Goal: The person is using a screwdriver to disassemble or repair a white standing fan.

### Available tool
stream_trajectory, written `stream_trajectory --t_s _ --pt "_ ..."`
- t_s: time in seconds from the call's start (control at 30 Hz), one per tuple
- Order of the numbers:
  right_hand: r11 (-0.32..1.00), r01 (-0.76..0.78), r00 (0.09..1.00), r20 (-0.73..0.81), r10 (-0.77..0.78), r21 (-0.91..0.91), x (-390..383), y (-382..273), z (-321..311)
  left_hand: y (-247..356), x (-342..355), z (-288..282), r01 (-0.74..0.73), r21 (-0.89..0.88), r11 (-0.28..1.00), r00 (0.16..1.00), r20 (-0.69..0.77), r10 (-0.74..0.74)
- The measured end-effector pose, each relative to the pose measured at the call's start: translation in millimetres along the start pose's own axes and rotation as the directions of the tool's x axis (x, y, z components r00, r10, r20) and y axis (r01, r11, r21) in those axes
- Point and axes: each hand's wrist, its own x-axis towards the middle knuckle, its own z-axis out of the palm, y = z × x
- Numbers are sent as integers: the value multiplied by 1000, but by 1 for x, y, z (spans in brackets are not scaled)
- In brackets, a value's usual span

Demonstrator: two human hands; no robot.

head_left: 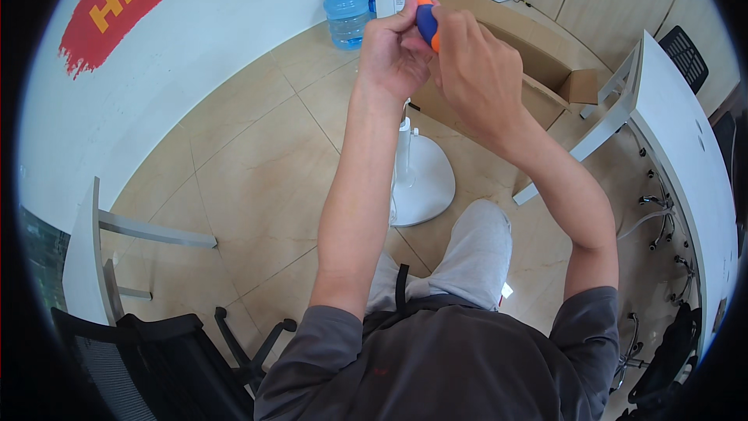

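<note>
A white standing fan [387,5] rises in front of me, its wire cage at the top edge of the view. Against the back of its motor housing points the thin shaft of a screwdriver [426,25] with an orange and dark blue handle. My right hand [481,70] is closed round the rear of that handle. From the other side, my left hand [389,58] pinches the handle near its front with thumb and fingers. Whether the tip sits in a screw is too small to tell. The fan's round white base [428,183] stands on the floor below my hands.
Behind the fan lies an open cardboard box [538,97], and a blue water bottle [347,15] stands by the wall. A white table [670,132] runs along the right. At lower left are a black office chair [156,359] and another table [87,257].
</note>
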Motion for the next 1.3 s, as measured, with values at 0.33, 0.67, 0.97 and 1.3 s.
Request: stream_trajectory --t_s 0.33,0.67,0.97,1.3 --pt "918 362 931 107 -349 -164 13 5 -10 4 -12 11 -15 135 991 987 -155 36" --pt "988 132 991 18 -131 -78 4 3 -14 1 -3 19 27 152 988 977 -211 6" --pt "973 221 975 9 -221 -60 7 19 -26 5 3 -1 -56 134 989 997 50 50" --pt "993 111 992 67 -108 -45 0 13 -24 -1 13 2 -110 175 978 978 -155 137"
